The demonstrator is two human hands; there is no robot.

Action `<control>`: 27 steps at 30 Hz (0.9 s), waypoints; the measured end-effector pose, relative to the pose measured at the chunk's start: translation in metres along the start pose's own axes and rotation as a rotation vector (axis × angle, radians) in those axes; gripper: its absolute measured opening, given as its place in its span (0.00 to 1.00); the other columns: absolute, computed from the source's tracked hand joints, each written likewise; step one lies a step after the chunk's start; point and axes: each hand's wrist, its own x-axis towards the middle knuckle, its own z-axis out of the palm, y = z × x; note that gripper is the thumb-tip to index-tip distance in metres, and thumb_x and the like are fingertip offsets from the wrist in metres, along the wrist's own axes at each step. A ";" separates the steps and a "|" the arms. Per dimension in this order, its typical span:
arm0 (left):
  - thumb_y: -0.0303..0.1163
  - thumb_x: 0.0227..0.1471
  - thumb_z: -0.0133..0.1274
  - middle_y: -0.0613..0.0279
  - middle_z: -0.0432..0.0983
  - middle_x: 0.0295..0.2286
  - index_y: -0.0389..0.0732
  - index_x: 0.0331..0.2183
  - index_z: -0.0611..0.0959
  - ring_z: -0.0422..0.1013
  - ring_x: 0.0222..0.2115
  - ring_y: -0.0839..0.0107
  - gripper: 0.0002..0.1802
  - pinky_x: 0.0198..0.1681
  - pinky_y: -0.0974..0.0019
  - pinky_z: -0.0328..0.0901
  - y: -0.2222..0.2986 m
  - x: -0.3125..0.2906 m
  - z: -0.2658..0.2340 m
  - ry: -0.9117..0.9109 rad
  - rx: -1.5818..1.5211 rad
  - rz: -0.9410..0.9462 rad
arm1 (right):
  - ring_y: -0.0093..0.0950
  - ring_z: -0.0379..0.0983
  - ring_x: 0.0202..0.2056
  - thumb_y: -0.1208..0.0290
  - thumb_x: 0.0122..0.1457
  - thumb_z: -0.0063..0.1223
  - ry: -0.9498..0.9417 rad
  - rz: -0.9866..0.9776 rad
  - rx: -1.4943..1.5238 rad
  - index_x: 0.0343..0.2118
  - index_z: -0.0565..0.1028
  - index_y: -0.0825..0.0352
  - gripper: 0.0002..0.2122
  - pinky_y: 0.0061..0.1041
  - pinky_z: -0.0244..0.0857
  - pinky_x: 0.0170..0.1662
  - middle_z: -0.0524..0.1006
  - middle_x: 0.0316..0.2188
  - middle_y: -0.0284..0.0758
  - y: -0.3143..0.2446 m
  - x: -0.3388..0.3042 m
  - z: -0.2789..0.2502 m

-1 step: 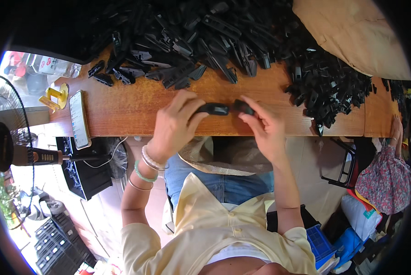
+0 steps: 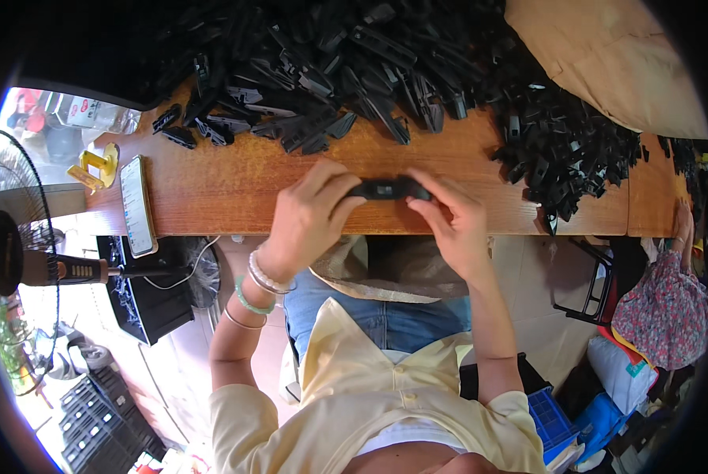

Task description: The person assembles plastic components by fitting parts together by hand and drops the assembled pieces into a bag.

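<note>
Above the table's front edge, my left hand (image 2: 316,207) pinches a long black plastic part (image 2: 379,189) by its left end. In my right hand (image 2: 456,213), between thumb and fingertips, is a smaller black plastic piece (image 2: 414,188). The two pieces meet end to end in one line; whether they are locked together I cannot tell. My fingers cover both outer ends. Beyond my hands lies a big heap of long black plastic parts (image 2: 306,79). A second heap of small black pieces (image 2: 563,150) lies to the right.
A phone (image 2: 137,207) and a yellow holder (image 2: 99,166) lie at the left of the wooden table (image 2: 235,189). A fan (image 2: 22,245) stands at far left. A tan sack (image 2: 606,59) sits back right. A co-worker's hand (image 2: 683,221) rests at the right table edge.
The gap between the two black pieces has closed. My hands have come slightly together, and the pieces now touch end to end.
</note>
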 end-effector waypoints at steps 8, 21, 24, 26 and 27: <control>0.25 0.43 0.61 0.58 0.72 0.31 0.34 0.32 0.81 0.73 0.28 0.57 0.10 0.30 0.61 0.69 -0.004 0.003 0.011 -0.019 -0.143 0.090 | 0.27 0.66 0.34 0.75 0.46 0.64 -0.140 -0.165 -0.342 0.37 0.81 0.66 0.12 0.28 0.52 0.41 0.73 0.29 0.28 0.008 0.008 -0.016; 0.26 0.46 0.61 0.57 0.72 0.31 0.33 0.35 0.81 0.72 0.25 0.59 0.12 0.27 0.64 0.68 0.006 0.030 0.000 -0.364 -0.406 0.006 | 0.32 0.69 0.39 0.76 0.45 0.63 -0.317 -0.248 -0.295 0.33 0.81 0.65 0.09 0.32 0.61 0.42 0.74 0.36 0.31 0.003 0.001 -0.036; 0.25 0.47 0.57 0.55 0.71 0.33 0.34 0.44 0.77 0.73 0.26 0.62 0.19 0.27 0.64 0.68 0.003 0.062 0.022 -0.048 0.085 0.282 | 0.35 0.70 0.41 0.76 0.48 0.62 0.129 -0.277 -0.507 0.30 0.79 0.65 0.06 0.33 0.62 0.43 0.75 0.37 0.34 0.011 0.011 -0.072; 0.24 0.45 0.55 0.56 0.69 0.31 0.33 0.41 0.77 0.72 0.26 0.63 0.18 0.27 0.65 0.68 0.000 0.075 0.033 -0.046 0.267 0.379 | 0.35 0.70 0.41 0.75 0.50 0.61 0.359 -0.243 -0.647 0.30 0.79 0.66 0.05 0.33 0.62 0.43 0.75 0.37 0.35 0.011 0.026 -0.081; 0.22 0.43 0.53 0.57 0.68 0.29 0.31 0.39 0.77 0.71 0.26 0.64 0.17 0.27 0.66 0.68 -0.001 0.075 0.038 -0.045 0.451 0.467 | 0.35 0.70 0.41 0.74 0.51 0.60 0.437 -0.243 -0.842 0.31 0.79 0.66 0.05 0.34 0.61 0.43 0.75 0.35 0.35 0.011 0.036 -0.083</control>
